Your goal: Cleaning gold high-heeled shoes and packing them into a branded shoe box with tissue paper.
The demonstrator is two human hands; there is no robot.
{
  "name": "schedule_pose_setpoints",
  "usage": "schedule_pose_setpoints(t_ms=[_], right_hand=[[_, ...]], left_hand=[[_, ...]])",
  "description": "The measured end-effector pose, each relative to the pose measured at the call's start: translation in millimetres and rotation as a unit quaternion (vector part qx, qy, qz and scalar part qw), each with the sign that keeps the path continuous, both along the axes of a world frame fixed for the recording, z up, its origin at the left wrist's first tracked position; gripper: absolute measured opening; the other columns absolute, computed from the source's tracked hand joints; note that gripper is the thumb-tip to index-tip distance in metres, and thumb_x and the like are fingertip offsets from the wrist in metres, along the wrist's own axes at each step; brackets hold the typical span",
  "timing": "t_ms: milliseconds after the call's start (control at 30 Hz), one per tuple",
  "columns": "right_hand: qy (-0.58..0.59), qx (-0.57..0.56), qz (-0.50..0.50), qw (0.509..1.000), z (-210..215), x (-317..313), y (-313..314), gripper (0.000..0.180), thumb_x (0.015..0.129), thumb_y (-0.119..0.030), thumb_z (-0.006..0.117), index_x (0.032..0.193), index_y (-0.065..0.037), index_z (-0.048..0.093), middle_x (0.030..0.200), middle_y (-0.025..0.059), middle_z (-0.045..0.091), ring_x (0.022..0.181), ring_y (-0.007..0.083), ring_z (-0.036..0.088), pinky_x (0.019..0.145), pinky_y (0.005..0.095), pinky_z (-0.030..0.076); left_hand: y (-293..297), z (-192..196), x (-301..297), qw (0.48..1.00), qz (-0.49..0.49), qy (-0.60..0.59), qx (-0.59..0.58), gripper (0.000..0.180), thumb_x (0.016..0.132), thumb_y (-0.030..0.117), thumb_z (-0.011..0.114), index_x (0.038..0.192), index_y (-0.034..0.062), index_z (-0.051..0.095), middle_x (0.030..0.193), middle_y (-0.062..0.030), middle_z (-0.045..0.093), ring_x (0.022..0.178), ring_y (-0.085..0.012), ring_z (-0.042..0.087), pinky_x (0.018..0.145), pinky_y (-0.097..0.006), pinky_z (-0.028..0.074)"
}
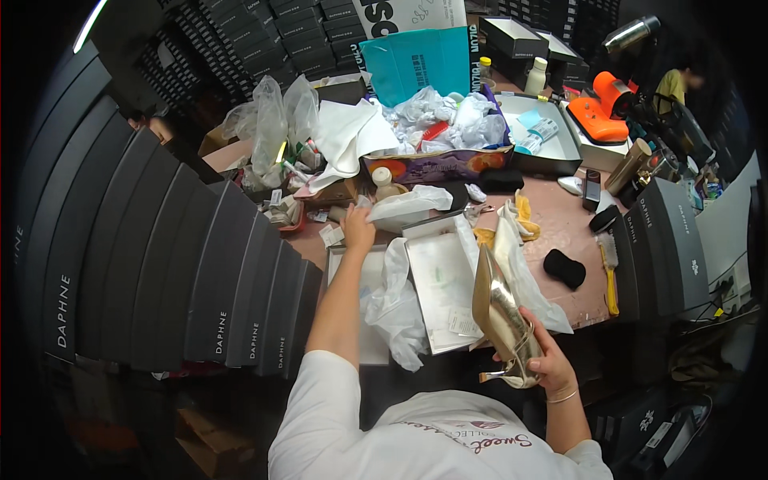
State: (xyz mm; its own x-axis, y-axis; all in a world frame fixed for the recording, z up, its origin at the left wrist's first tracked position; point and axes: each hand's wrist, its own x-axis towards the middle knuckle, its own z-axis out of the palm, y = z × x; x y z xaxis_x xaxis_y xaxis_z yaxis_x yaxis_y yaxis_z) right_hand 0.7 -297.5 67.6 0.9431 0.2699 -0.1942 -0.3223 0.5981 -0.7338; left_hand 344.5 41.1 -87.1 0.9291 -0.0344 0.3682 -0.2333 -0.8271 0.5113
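Observation:
My right hand [547,358] grips a gold high-heeled shoe [498,300] around its heel end; its toe points up and away over the table. Past the left shoe box, my left hand [358,230] reaches forward among small items, its fingers bunched beside a small brownish roll [338,214]. What those fingers hold, if anything, is hidden. An open white-lined shoe box [436,276] lies in front of me with a paper label [462,322] inside. Crumpled white tissue paper [398,308] covers part of the box part to its left. A white-capped bottle [384,182] stands just beyond my left hand.
Stacked dark shoe boxes [210,264] wall off the left side; more boxes [668,240] stand at right. A purple carton [448,164] of crumpled paper sits at the back. A black sponge [564,269], yellow-handled brush [610,272], white cloth [524,268] and orange device [600,116] occupy the right side.

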Motion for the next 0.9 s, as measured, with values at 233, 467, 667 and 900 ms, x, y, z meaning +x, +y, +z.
schedule_pose_setpoints(t_ms=[233, 467, 667, 900], right_hand=[[0.028, 0.023, -0.009, 0.999, -8, -1, -5, 0.104, 0.062, -0.015, 0.076, 0.147, -0.005, 0.017, 0.135, 0.0192, 0.044, 0.103, 0.0370, 0.060, 0.088, 0.0423, 0.051], [-0.021, 0.027, 0.018, 0.999, -5, -1, 13, 0.106, 0.064, -0.021, 0.078, 0.148, -0.006, 0.015, 0.136, 0.0183, 0.043, 0.103, 0.0358, 0.060, 0.088, 0.0409, 0.050], [-0.005, -0.007, 0.034, 0.999, -11, -15, 8, 0.102, 0.064, -0.016, 0.076, 0.147, -0.004, 0.017, 0.134, 0.0194, 0.044, 0.102, 0.0367, 0.061, 0.087, 0.0413, 0.051], [-0.006, -0.008, 0.066, 0.998, -10, -22, 8, 0.104, 0.063, -0.014, 0.077, 0.147, -0.002, 0.016, 0.135, 0.0211, 0.043, 0.104, 0.0394, 0.060, 0.090, 0.0437, 0.049]], left_hand=[[58, 69, -65, 0.803, -0.002, 0.129, -0.581, 0.028, 0.090, 0.023, 0.053, 0.103, 0.0012, 0.063, 0.092, -0.0064, 0.064, 0.080, -0.0171, 0.062, 0.071, -0.029, 0.049], [37, 83, -225, 0.793, -0.063, 0.327, -0.511, 0.050, 0.088, 0.020, 0.059, 0.132, 0.0028, 0.043, 0.118, -0.0094, 0.058, 0.105, -0.0178, 0.057, 0.088, -0.033, 0.047], [-17, 35, -259, 0.925, -0.083, 0.322, -0.184, 0.056, 0.075, 0.005, 0.064, 0.128, 0.0017, 0.049, 0.106, -0.0175, 0.065, 0.094, -0.0225, 0.063, 0.082, -0.032, 0.048], [63, 104, -187, 0.994, 0.017, -0.010, -0.103, 0.022, 0.070, -0.004, 0.056, 0.091, -0.0019, 0.062, 0.088, -0.0224, 0.062, 0.083, -0.0404, 0.060, 0.072, -0.041, 0.048]])
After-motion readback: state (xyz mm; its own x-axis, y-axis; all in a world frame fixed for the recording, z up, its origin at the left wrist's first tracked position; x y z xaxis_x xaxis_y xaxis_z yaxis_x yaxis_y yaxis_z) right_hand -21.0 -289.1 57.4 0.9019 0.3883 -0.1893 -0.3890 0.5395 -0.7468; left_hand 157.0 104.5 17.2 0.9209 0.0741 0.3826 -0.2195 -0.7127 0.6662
